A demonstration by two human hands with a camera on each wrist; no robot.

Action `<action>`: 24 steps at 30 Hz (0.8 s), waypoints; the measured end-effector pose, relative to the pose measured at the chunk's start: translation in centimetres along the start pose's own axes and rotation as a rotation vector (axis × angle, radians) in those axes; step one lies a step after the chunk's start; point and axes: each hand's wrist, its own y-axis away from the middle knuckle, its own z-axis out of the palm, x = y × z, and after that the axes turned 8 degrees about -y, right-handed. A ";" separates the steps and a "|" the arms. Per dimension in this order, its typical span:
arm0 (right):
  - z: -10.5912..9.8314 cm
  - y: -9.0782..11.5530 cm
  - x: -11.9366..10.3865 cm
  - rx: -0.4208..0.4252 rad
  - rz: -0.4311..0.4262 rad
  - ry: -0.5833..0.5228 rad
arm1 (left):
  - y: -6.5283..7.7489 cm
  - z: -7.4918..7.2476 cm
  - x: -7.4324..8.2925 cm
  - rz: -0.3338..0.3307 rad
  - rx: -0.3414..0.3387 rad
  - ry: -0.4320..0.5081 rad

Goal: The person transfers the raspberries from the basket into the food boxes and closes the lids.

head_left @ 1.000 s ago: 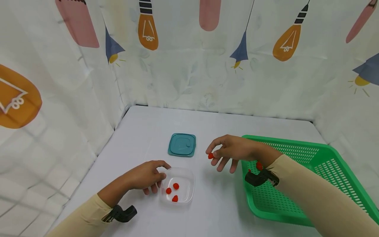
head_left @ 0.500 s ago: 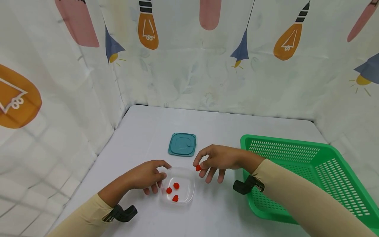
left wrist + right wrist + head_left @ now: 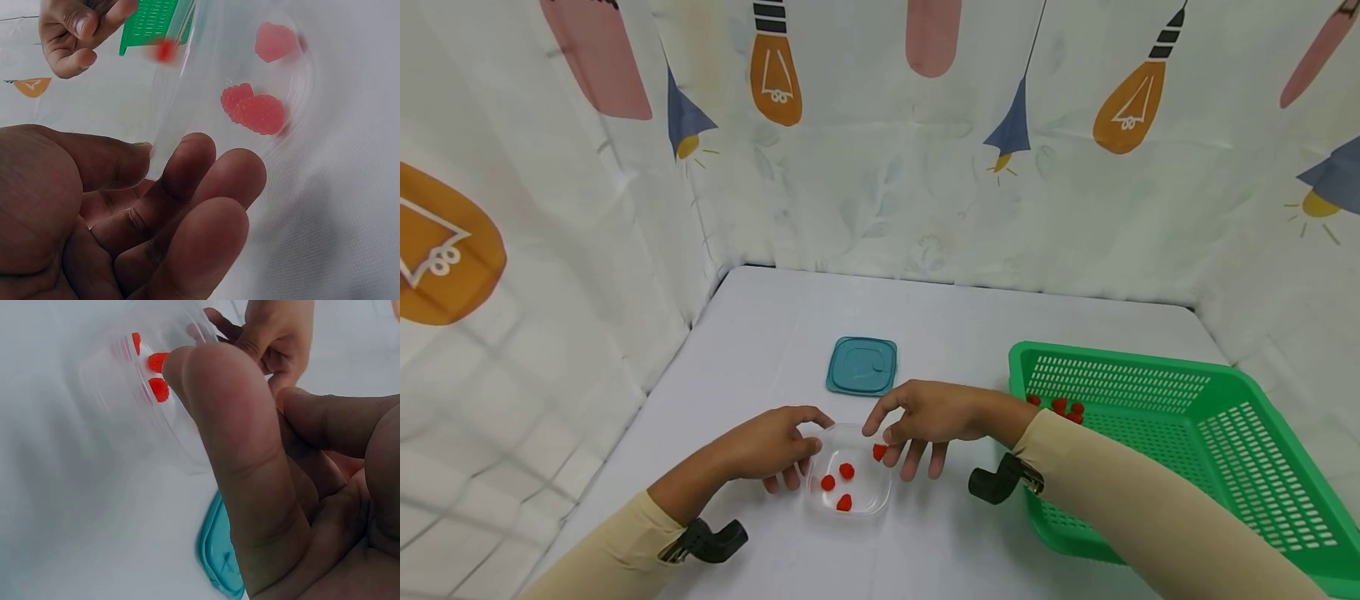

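A clear plastic container [image 3: 872, 490] stands on the white table, and my left hand [image 3: 766, 443] pinches its left rim between thumb and fingers. Three red raspberries [image 3: 262, 114] lie on its floor. Over the container's far right side is my right hand [image 3: 938, 414], its fingers spread and loosely bent. Just below those fingertips a further raspberry [image 3: 879, 452] is in mid-air; the left wrist view shows it blurred and apart from the hand. In the right wrist view the fingers hide part of the container.
A teal square lid [image 3: 862, 367] lies flat behind the container. To the right stands a green perforated basket [image 3: 1150, 492] with several raspberries [image 3: 1060, 406] near its left end, partly behind my right forearm. Printed cloth walls [image 3: 880, 192] border the table.
My right hand has moved left and nearer, from beside the basket to above the container, and has let go of the raspberry. My left hand has stayed at the rim.
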 end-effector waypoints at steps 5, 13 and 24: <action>-0.1 0.2 -0.1 0.018 0.015 0.003 | 0.0 0.1 0.0 0.002 -0.002 0.003; -2.2 2.3 -0.1 0.091 0.013 -0.003 | 0.0 0.2 -0.1 -0.008 0.001 0.002; -6.2 7.1 1.6 0.195 -0.008 -0.034 | 0.2 0.0 0.2 -0.016 -0.001 0.002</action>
